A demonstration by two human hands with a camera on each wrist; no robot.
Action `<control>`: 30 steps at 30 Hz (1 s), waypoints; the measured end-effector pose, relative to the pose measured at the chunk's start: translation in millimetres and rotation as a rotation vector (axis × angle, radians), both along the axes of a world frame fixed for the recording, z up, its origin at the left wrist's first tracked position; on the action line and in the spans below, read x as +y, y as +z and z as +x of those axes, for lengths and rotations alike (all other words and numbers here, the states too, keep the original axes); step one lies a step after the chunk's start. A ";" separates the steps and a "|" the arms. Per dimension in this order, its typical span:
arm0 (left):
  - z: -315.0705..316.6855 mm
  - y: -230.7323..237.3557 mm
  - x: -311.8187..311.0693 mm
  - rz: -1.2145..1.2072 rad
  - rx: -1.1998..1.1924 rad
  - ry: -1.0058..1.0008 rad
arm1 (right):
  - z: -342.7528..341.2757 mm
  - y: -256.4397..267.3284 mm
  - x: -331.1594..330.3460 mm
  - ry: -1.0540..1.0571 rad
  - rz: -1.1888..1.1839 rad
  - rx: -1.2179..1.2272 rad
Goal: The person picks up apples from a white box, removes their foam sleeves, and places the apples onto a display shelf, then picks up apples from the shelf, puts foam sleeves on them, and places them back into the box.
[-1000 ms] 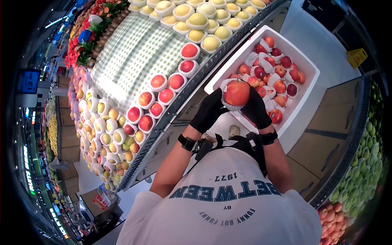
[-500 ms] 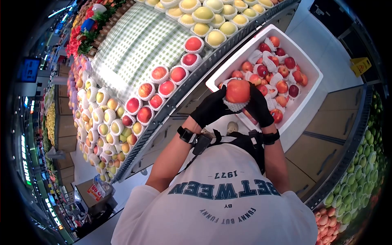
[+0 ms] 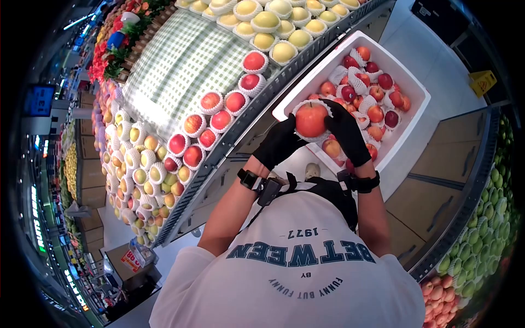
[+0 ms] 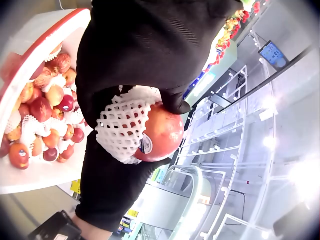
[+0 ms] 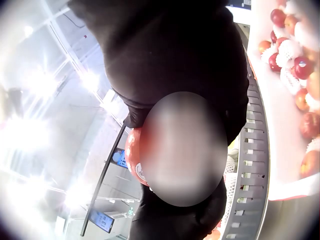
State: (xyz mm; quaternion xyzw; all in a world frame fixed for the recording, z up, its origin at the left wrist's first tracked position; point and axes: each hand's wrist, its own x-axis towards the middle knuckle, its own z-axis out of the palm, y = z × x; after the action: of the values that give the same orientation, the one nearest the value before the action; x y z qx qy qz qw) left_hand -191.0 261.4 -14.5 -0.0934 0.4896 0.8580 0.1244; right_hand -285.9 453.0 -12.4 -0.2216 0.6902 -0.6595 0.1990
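Observation:
Between my two black-gloved hands sits a red apple (image 3: 310, 120) in a white foam net sleeve (image 4: 122, 127), raised above the near corner of a white foam box (image 3: 402, 150). My left hand (image 3: 279, 143) grips its left side, thumb up against the fruit. From the right, my right hand (image 3: 347, 136) holds it, fingers curled over its upper right edge. In the left wrist view, a small sticker (image 4: 145, 144) shows on the apple beside the net's edge. A blurred oval hides much of the apple in the right wrist view.
Loose and netted red apples (image 3: 375, 113) fill the box. On the left, a sloped display carries netted red apples (image 3: 220, 119) beside a green checked cloth (image 3: 175, 71), with yellow fruit (image 3: 266, 21) above. A dark rail (image 3: 229, 128) edges it. Green fruit (image 3: 476, 249) lies far right.
The apple has turned in my hands, its top showing more, and shifted slightly left. My right fingers have moved up over its edge. The foam net sits lower around it.

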 end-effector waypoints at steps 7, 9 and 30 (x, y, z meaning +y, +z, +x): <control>1.0 9.0 0.4 0.310 -0.015 0.088 | 4.5 21.0 2.6 -0.009 -0.055 -0.031; 4.7 13.1 -0.6 0.242 0.029 0.103 | 5.0 16.9 2.8 -0.027 -0.031 -0.028; 34.9 25.1 -22.8 0.166 0.057 0.101 | 25.8 20.2 -48.7 -0.159 -0.068 0.077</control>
State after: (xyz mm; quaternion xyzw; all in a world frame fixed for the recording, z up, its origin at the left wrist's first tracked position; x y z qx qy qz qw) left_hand -156.1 238.6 10.6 -0.0826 0.4147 0.9031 0.0745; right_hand -260.1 404.3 7.8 -0.1978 0.6898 -0.6875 0.1116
